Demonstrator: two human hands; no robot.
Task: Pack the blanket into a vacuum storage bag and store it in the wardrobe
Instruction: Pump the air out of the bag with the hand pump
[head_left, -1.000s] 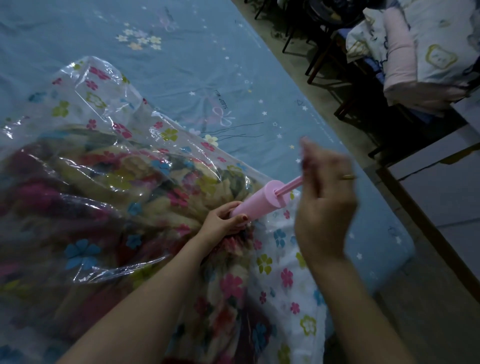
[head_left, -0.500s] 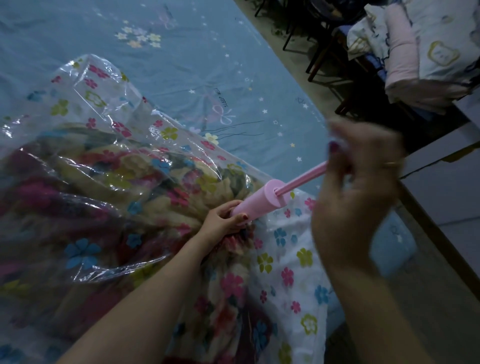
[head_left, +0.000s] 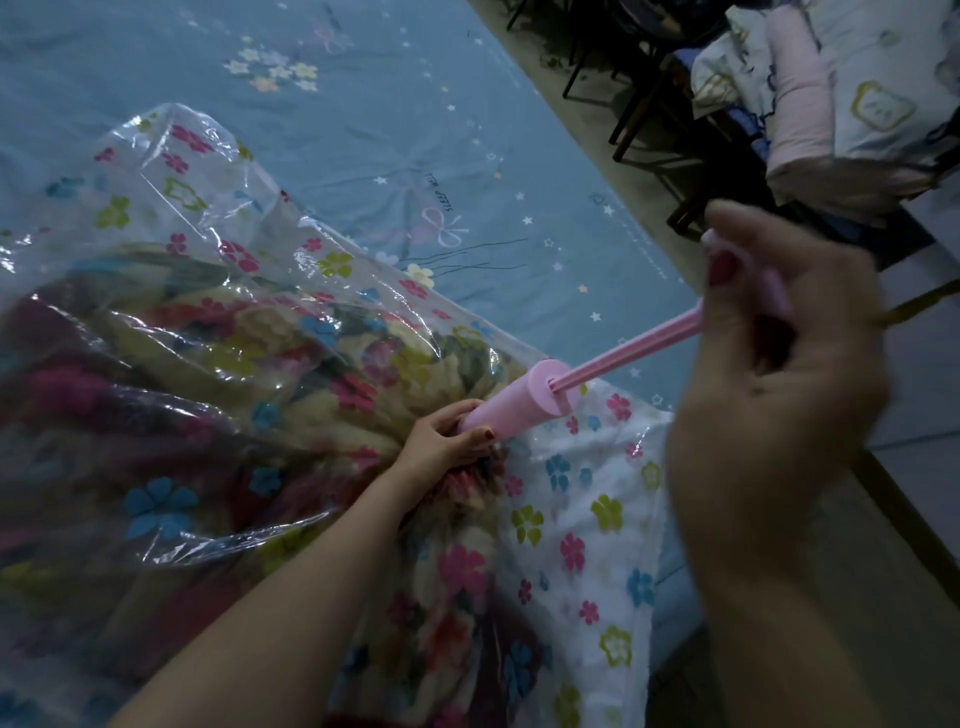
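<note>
A clear vacuum storage bag (head_left: 171, 197) printed with small flowers lies on the bed, and a flowered blanket (head_left: 218, 364) fills it. A pink hand pump (head_left: 519, 402) stands tilted on the bag. My left hand (head_left: 447, 439) grips the pump's lower end where it meets the bag. The pump's pink rod (head_left: 634, 351) is drawn far out toward the right. My right hand (head_left: 779, 364) is curled round the rod's handle at its top, close to the camera and blurred.
The bed has a blue sheet (head_left: 389, 104) with stars and flowers. Its right edge borders a floor strip (head_left: 597, 119). Dark chair legs (head_left: 634, 104) and a pile of folded bedding (head_left: 841, 93) stand at the upper right.
My right hand has pulled the pump handle up and to the right, drawing the rod much farther out of the barrel. The left hand and barrel stay in place.
</note>
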